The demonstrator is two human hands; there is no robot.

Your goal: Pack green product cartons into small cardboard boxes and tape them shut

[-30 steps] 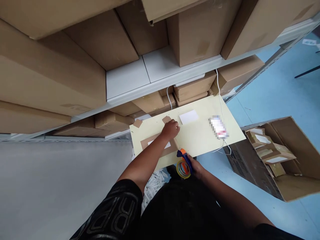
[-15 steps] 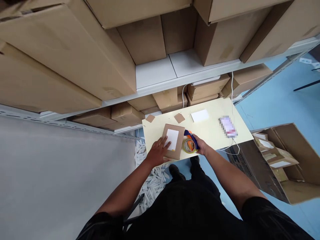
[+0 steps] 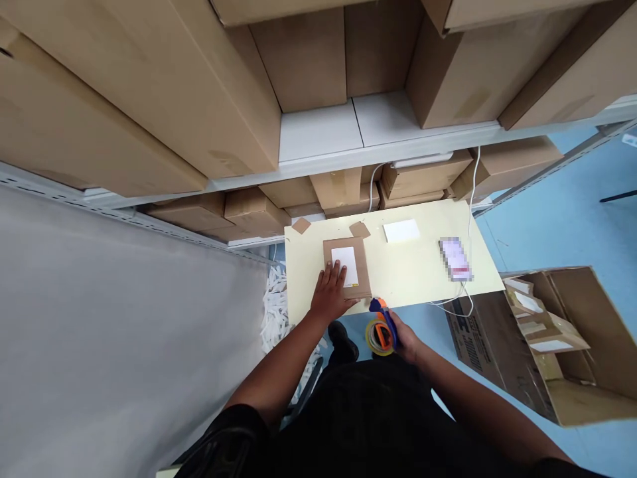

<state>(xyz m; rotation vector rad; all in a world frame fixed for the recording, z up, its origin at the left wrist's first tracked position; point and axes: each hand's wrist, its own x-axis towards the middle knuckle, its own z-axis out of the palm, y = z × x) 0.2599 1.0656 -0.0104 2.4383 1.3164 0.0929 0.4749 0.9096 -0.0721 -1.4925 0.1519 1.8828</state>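
Note:
A flat brown cardboard parcel (image 3: 359,260) with a white label lies on the pale yellow tabletop (image 3: 413,269). My left hand (image 3: 331,295) rests flat on the parcel's near left corner, fingers spread. My right hand (image 3: 405,338) grips a tape dispenser (image 3: 381,330) with a blue and orange handle and a yellowish roll, held just off the table's near edge, below the parcel.
Two small cardboard scraps (image 3: 301,225), a white card (image 3: 401,230) and a phone (image 3: 454,259) on a white cable lie on the tabletop. Shelves of cardboard boxes (image 3: 149,113) rise behind. An open carton (image 3: 557,338) of small parcels stands on the blue floor at right. White paper strips (image 3: 273,305) litter the floor at left.
The parcel has turned to lie square with its label up. My left hand moved from the far scraps back onto it. The tape dispenser came up beside the parcel, then dropped below the table edge.

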